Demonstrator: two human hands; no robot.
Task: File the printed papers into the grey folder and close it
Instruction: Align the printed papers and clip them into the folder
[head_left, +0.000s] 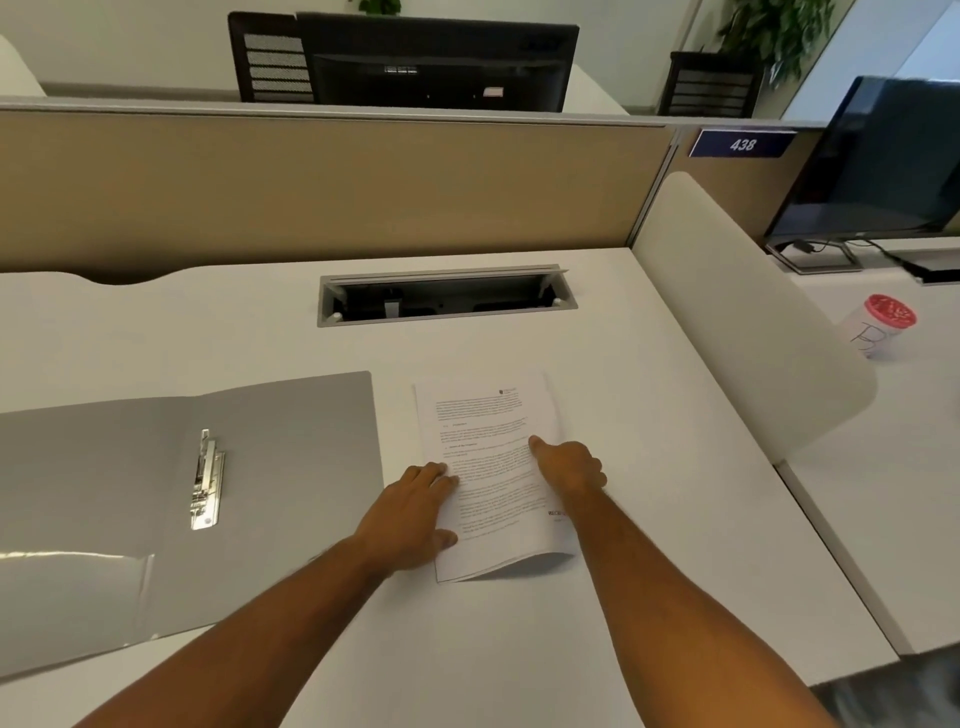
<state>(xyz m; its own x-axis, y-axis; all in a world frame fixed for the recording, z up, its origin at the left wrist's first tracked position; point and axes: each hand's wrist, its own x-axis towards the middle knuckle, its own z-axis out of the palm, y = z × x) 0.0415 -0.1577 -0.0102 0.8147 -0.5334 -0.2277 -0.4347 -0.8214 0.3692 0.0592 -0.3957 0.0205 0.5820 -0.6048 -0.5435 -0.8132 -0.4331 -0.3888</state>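
Observation:
A stack of printed papers lies on the white desk, right of centre, its near edge lifted a little off the surface. My left hand grips the stack's left edge, fingers on top and thumb at the side. My right hand holds the right edge, thumb pressed on the top sheet. The grey folder lies open and flat to the left of the papers, with a metal clip near its spine and a pocket flap at its near side.
An open cable tray is set into the desk behind the papers. A beige partition wall runs along the back. A white rounded divider stands on the right; beyond it are a monitor and a red-lidded cup.

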